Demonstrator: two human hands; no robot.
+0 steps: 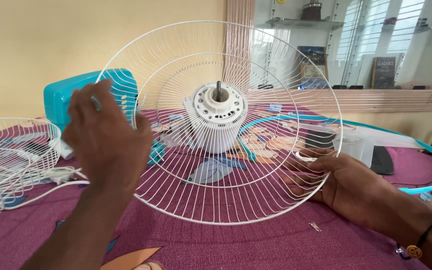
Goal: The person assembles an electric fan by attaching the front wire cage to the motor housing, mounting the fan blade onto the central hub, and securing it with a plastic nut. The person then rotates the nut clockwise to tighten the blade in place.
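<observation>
The left hand (107,136) gripped the guard's (216,200) left rim; the right hand (337,180) clasped its right rim, holding it upright around the motor (217,120) over the cloth (256,240). Uneven grip could probably bend the thin wires.

Left hand (107,135) and right hand (348,186) gripping white wire fan guard (176,200), motor hub (217,117) centred
</observation>
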